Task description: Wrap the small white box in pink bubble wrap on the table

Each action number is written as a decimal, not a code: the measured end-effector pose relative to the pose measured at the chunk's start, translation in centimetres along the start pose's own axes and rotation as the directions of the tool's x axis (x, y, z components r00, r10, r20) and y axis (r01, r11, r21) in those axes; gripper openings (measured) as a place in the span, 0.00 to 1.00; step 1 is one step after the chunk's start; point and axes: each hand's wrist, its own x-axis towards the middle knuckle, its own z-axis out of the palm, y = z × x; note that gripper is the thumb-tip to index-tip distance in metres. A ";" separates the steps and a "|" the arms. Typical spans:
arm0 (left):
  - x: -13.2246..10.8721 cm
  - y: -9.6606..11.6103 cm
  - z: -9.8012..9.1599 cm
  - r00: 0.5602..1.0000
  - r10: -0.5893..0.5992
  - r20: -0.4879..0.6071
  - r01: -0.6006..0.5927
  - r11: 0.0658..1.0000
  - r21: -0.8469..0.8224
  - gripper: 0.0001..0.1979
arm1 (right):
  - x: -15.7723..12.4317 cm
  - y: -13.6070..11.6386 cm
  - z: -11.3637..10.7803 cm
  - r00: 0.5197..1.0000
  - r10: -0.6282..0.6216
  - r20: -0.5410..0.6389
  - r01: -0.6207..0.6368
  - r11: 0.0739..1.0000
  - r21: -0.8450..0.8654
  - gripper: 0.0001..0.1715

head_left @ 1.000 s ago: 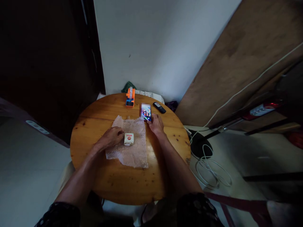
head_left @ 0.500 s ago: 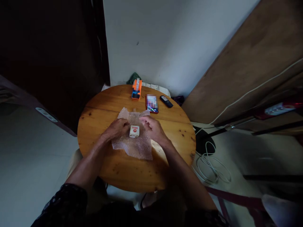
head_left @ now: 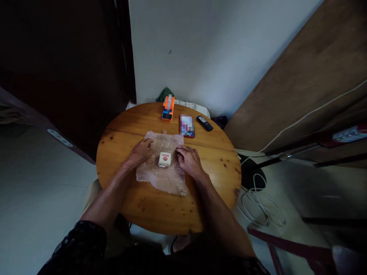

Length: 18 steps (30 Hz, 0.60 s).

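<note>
A sheet of clear bubble wrap lies spread on the round wooden table. On its middle sits a small white box with red print, apart from both hands. My left hand is at the sheet's left edge, its fingers bent and closed on the wrap. At the right edge, my right hand has its fingers curled down onto the wrap beside the box. The fingertips of both hands are partly hidden.
Toward the back of the table stand an orange and blue tape dispenser, a phone with a blurred screen, and a dark handset. A wall rises behind. Coiled white cable lies on the floor at right.
My right hand has come down from above the wrap to its right edge, and the sheet's far side lies flatter. My left hand has shifted slightly. The box stays on the wrap.
</note>
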 end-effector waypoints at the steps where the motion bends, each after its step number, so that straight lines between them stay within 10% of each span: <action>1: -0.1 0.0 0.0 0.999 0.030 -0.019 -0.031 0.999 -0.029 0.19 | -0.1 -0.1 -0.3 1.000 -0.001 -0.028 0.003 0.997 0.076 0.17; 5: -0.3 0.1 0.2 0.986 0.160 -0.035 -0.164 0.946 -0.280 0.21 | -0.3 -1.6 -0.7 0.993 -0.117 -0.020 0.116 0.917 0.381 0.23; 11: -0.7 0.3 1.2 0.956 0.217 0.198 -0.104 0.880 -0.463 0.25 | -0.8 -3.2 -1.8 0.977 -0.138 0.161 0.086 0.952 0.293 0.33; 18: -1.1 0.9 1.4 0.956 0.227 0.187 -0.179 0.953 -0.245 0.25 | -5.0 6.1 -6.8 0.980 0.152 -0.126 -0.111 0.952 0.285 0.31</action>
